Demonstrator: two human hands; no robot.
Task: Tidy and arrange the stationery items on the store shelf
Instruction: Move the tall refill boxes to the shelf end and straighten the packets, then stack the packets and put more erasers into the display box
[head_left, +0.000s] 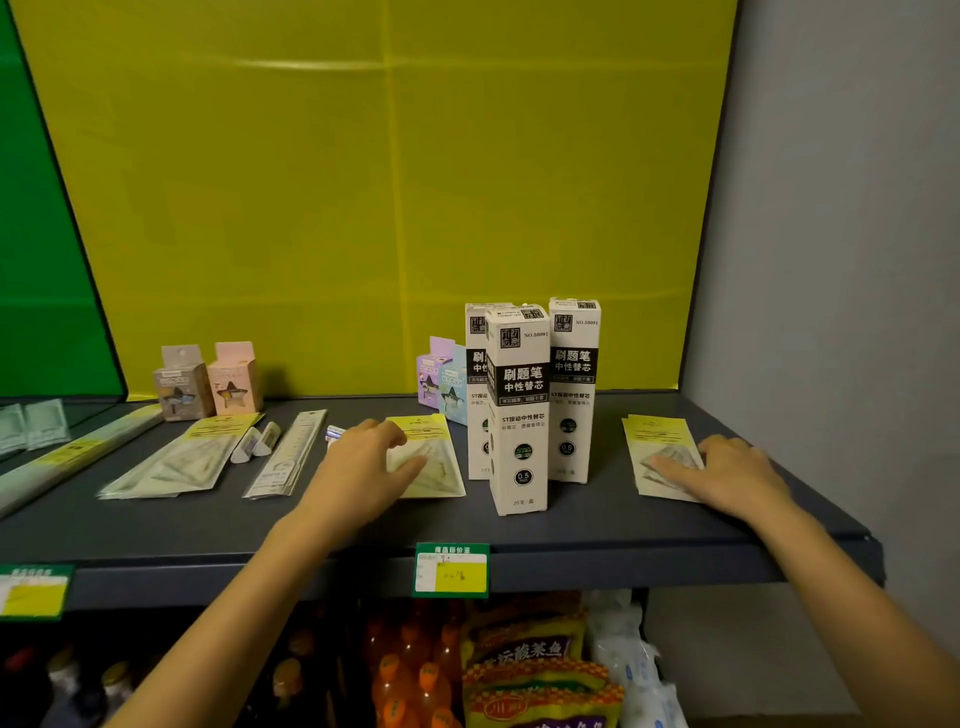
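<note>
Both open-fingered | left hand (363, 467) on middle packet (440, 470) | right hand (727, 473) on end packet (655, 441)

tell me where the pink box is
In the head view, the pink box stands at the back left of the shelf, against the yellow backing, with the grey box close on its left.

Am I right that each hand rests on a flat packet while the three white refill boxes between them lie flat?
Not quite: the head view shows the three white refill boxes standing upright on the shelf, not lying flat. The rest is right.
</note>
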